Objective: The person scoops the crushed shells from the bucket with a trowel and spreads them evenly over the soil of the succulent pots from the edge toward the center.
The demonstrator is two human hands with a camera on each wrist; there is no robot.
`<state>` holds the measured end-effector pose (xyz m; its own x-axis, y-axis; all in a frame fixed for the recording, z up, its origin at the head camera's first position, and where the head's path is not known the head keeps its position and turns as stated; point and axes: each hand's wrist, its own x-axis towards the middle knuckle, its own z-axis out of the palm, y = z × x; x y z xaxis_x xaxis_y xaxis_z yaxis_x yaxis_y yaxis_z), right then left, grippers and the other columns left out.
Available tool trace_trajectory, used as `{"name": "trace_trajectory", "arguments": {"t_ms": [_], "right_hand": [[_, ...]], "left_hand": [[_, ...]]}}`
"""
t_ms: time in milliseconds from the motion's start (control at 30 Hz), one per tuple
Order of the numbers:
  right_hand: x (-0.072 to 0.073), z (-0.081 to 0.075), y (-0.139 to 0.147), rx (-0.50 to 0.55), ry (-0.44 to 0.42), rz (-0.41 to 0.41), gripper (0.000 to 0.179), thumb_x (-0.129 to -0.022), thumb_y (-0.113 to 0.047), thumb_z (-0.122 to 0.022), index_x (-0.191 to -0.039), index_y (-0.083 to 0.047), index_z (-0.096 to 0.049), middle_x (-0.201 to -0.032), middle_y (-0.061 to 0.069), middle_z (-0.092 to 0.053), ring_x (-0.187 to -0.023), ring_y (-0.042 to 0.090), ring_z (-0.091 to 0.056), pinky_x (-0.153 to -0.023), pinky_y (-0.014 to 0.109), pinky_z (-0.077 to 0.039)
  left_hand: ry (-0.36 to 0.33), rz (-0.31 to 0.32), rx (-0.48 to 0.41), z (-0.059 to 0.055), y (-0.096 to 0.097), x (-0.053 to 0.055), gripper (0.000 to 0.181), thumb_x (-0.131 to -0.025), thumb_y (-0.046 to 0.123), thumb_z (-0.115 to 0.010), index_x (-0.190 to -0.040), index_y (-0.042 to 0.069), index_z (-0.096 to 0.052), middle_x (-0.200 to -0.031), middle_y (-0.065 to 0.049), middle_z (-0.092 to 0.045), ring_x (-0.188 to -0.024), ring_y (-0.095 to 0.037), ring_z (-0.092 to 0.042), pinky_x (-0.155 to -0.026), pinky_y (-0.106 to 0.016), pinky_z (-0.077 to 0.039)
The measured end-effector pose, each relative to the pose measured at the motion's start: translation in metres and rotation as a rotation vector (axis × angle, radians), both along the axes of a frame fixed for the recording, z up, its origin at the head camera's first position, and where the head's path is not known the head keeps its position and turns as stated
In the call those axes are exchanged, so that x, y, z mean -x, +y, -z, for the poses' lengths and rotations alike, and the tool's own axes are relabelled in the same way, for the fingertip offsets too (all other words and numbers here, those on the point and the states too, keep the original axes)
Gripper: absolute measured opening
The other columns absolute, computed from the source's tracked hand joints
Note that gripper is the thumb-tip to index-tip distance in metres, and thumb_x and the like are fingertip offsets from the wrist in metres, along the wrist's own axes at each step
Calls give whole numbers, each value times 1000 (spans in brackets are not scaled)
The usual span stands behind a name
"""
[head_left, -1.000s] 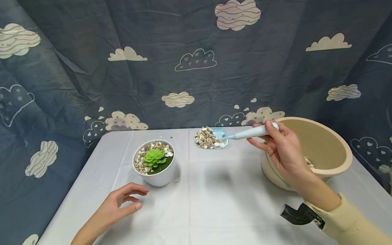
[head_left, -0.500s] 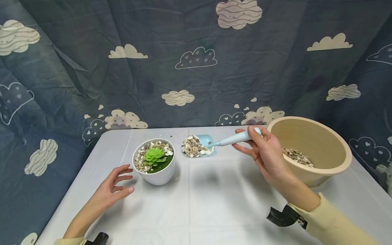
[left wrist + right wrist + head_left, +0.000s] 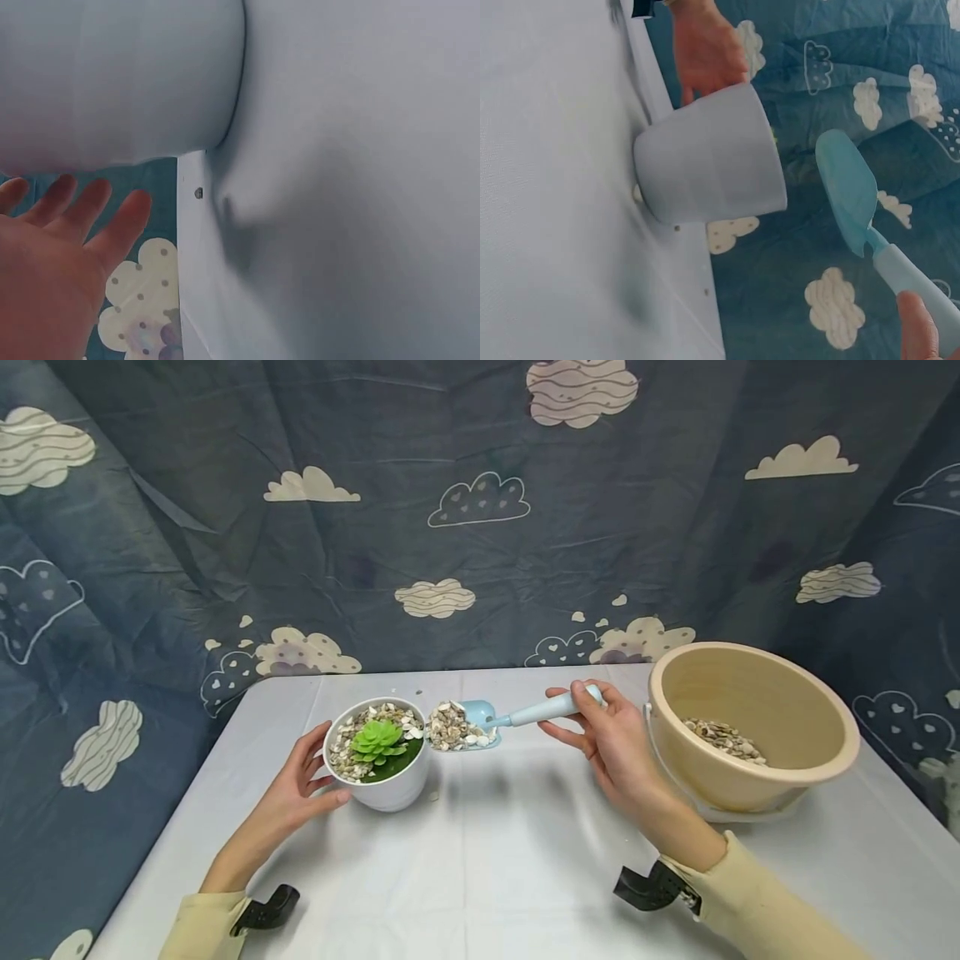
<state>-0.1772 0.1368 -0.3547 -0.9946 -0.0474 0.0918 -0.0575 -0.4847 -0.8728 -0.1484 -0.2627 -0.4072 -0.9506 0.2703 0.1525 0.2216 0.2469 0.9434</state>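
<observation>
At centre frame, the right hand (image 3: 618,747) grips a pale-blue plastic scoop (image 3: 528,715), blade pointing left, long axis rising slightly rightward. Compared with earlier, it sits farther left, beside the round white pot (image 3: 390,795); the left hand (image 3: 288,797), fingers spread, is nearer too, contact unclear.

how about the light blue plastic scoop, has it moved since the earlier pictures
Yes, the scoop has moved left in the head view, right up to the round white plant pot, which has stayed put.
</observation>
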Motion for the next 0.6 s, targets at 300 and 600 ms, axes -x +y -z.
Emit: {"name": "trace_trajectory", "arguments": {"t_ms": [300,600], "right_hand": [[5,8,-14,-1,-3,72,24,-99,-18,-61,-107,-1,-45,-107,13,-67,-102,23,-66,-84,44,-54],[11,8,-29,-9,60,107,22,-99,-15,-61,-104,0,-46,-107,16,-66,-99,24,-68,-83,46,-54]], "left_hand": [[-36,27,-47,-4,4,14,96,-84,3,-73,-158,13,-13,-159,-15,-18,-143,-34,-19,-97,-17,-37],[-77,91,-63,-8,5,27,102,-80,4,-77,-158,26,-14,-162,-3,-4,-146,-30,-7,-99,-18,-37]]}}
